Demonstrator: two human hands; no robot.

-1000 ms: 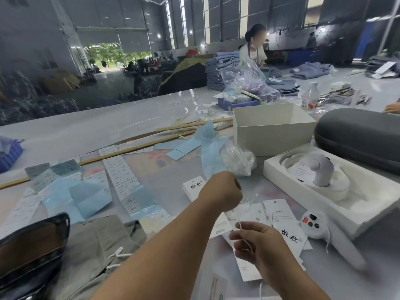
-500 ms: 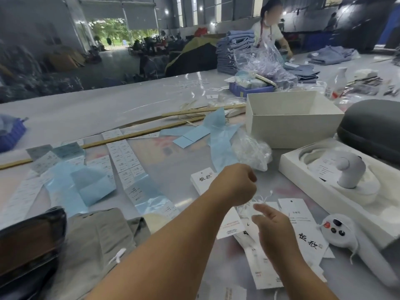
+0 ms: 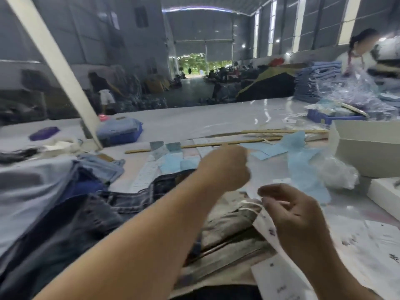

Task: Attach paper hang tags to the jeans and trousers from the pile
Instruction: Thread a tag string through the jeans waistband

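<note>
My left hand (image 3: 225, 167) is curled in a fist above the table, and nothing shows in it. Lower right, my right hand (image 3: 296, 219) pinches a white string (image 3: 252, 206) joined to a white paper hang tag (image 3: 265, 224) that hangs under its fingers. Both are over khaki trousers (image 3: 229, 232) lying in front of me. Dark jeans (image 3: 91, 215) lie to the left of them, partly under my left forearm. A pile of blue jeans (image 3: 34, 180) sits further left. More hang tags (image 3: 368, 243) lie loose at the lower right.
A white open box (image 3: 368, 148) and a crumpled clear bag (image 3: 337, 172) stand at the right. Blue paper sheets (image 3: 300, 167), label strips and long wooden sticks (image 3: 205, 145) lie mid-table. A blue basket (image 3: 121, 132) and a slanted white post (image 3: 60, 68) are at the left. Another person works far right.
The view has swung left, bringing the jeans pile and khaki trousers in front of me. My right hand has closed on the tag string and moved over the trousers.
</note>
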